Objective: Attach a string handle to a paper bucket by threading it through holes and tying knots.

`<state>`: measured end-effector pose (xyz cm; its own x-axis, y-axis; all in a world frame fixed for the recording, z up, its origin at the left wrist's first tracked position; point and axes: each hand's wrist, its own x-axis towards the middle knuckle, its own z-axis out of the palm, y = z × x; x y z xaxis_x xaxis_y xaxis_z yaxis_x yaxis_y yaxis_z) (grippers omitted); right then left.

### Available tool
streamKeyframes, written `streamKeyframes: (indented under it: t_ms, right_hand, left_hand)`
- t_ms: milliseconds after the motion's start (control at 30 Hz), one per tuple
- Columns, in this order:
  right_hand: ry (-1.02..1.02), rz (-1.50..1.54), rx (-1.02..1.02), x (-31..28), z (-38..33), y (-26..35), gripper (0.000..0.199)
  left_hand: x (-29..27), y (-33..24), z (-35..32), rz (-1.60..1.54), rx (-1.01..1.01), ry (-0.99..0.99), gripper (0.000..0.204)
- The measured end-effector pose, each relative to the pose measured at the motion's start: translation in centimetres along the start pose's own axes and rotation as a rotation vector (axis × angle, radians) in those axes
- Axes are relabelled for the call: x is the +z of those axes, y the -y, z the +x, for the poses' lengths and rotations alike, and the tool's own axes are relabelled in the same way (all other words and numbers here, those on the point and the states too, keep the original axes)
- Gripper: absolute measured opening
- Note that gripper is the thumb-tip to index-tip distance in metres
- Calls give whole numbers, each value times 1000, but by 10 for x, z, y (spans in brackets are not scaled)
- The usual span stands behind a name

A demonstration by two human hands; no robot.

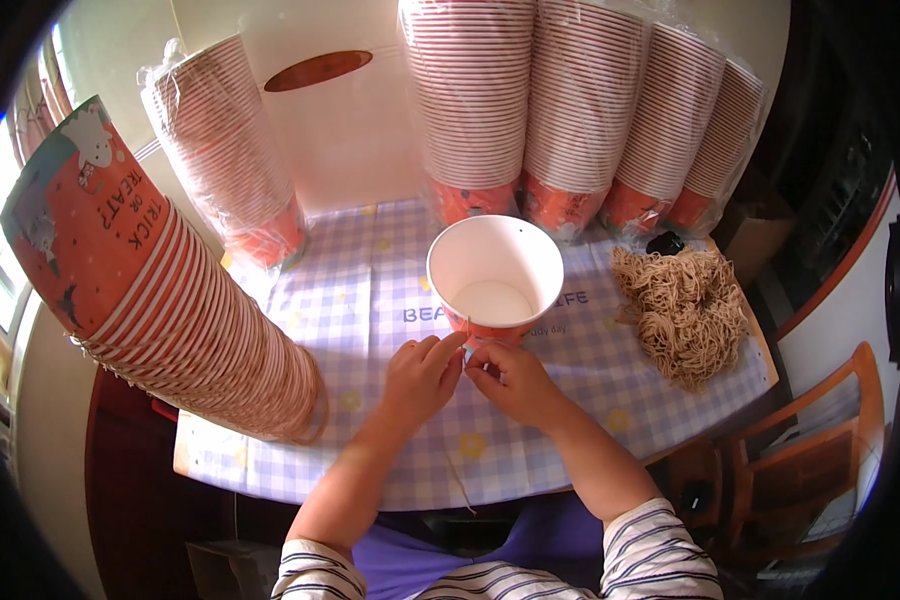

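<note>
Right hand (518, 383) pinched on cord (456, 478); left hand (422, 374) grip: can't tell; both partly hide cup (495, 268) base; cord end at near edge of table (518, 465)

Your left hand (422, 375) and right hand (513, 382) hide part of the cup (494, 265) on its near side, and the string (457, 476) is too thin to trace between them. The tallest far stack (467, 100) runs off the top edge; your sleeves (660, 550) are cut by the lower one.
</note>
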<state>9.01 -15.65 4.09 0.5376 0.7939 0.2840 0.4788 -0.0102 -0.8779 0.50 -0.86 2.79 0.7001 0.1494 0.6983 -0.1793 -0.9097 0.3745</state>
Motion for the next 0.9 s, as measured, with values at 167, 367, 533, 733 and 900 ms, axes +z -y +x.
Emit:
streamKeyframes:
  t_ms: [167, 367, 533, 733, 900]
  right_hand:
    - [-22, -93, -61, 1, 0, -4, 9]
    - [-207, -298, -132, 3, 2, -6, 11]
    - [-357, -333, -218, 7, 4, -1, 10]
    - [-421, -395, -242, 6, 3, -1, 12]
    - [-455, -481, -291, 4, 3, -3, 11]
  left_hand:
    - [10, 0, -8, -209, -173, -107, 21]
    - [12, -7, -6, -359, -354, -172, 13]
    - [26, -8, -14, -593, -534, -172, 10]
    - [23, -13, -8, -981, -808, -127, 10]
    - [13, -21, -8, -1382, -1114, 41, 9]
